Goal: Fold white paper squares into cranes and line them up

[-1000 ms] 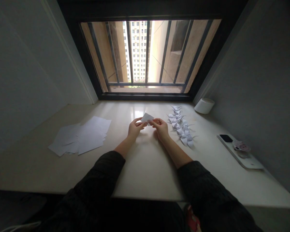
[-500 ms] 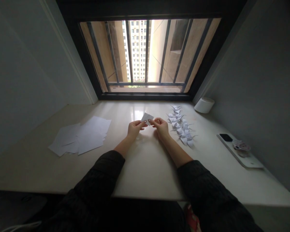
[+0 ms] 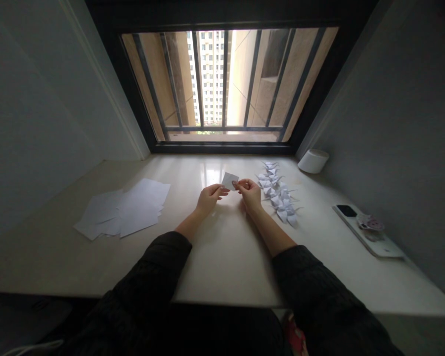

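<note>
A small folded square of paper (image 3: 229,180) is held up over the white sill, between my two hands. My right hand (image 3: 250,194) pinches its lower right edge between thumb and fingers. At the lower left edge, my left hand (image 3: 208,199) has its thumb and fingers closed on the paper. Just right of my right hand stands a cluster of several folded paper cranes (image 3: 276,193) in rough rows. Flat sheets of white paper (image 3: 143,205) lie overlapping, well to the left of my left hand.
A white sill (image 3: 222,267) carries everything, its front edge near my body. Toward the right wall are a white rounded object (image 3: 313,161) and a phone (image 3: 369,232) with a grip attached to its back. A dark-framed barred window (image 3: 222,147) rises behind.
The folded paper has shifted slightly right and turned a little. My left thumb has slid back toward the paper's left edge; the right hand keeps its pinch.
</note>
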`<state>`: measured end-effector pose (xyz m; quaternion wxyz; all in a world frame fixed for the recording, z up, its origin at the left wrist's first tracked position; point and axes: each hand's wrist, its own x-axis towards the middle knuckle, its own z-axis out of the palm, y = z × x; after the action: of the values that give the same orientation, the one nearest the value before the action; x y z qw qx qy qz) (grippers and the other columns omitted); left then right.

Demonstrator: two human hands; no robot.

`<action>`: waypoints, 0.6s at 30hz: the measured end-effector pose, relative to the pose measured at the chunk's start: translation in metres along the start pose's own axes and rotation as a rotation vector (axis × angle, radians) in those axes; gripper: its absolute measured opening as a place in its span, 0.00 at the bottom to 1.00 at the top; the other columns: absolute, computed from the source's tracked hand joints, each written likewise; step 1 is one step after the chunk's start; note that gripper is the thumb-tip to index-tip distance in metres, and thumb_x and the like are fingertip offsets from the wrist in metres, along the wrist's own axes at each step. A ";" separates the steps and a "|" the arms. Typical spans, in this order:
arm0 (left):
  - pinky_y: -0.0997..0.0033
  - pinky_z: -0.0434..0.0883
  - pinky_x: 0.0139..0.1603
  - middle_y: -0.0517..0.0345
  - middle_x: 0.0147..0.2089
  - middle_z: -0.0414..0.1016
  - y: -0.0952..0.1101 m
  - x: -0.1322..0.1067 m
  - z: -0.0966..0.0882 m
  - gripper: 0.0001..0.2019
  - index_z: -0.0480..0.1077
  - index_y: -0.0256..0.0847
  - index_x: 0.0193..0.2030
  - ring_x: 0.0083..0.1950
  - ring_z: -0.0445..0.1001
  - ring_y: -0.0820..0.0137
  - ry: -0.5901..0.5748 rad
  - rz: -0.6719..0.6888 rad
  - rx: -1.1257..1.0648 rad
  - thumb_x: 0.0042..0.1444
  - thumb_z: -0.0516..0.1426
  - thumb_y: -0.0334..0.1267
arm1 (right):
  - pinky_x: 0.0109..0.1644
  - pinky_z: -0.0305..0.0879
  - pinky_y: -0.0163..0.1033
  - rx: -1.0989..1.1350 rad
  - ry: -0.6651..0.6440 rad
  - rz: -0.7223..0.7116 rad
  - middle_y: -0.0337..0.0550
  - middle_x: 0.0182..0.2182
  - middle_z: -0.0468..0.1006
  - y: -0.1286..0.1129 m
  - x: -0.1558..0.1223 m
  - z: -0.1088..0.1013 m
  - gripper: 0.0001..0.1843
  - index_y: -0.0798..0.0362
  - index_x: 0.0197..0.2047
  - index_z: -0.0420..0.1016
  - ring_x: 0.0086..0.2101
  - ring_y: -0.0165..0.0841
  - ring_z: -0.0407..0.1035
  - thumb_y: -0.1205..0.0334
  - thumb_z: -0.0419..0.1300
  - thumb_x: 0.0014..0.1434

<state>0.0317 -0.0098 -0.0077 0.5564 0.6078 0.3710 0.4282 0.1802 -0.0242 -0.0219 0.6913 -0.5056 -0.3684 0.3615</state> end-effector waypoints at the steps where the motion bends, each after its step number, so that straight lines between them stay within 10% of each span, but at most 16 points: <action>1: 0.70 0.67 0.33 0.47 0.40 0.78 0.000 0.000 0.000 0.20 0.74 0.38 0.37 0.41 0.77 0.61 0.004 0.014 0.036 0.49 0.58 0.54 | 0.29 0.63 0.36 -0.003 -0.006 -0.014 0.39 0.22 0.76 -0.001 0.000 0.000 0.20 0.52 0.27 0.68 0.25 0.32 0.70 0.48 0.69 0.36; 18: 0.70 0.68 0.36 0.52 0.31 0.79 -0.008 0.001 -0.004 0.20 0.76 0.40 0.32 0.35 0.77 0.65 0.161 0.123 0.211 0.50 0.56 0.56 | 0.31 0.63 0.33 0.195 -0.189 -0.009 0.26 0.18 0.65 0.010 -0.006 0.010 0.27 0.49 0.31 0.60 0.22 0.25 0.64 0.57 0.72 0.32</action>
<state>0.0283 -0.0065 -0.0155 0.4302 0.6483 0.4195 0.4676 0.1673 -0.0224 -0.0300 0.7010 -0.3979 -0.3972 0.4387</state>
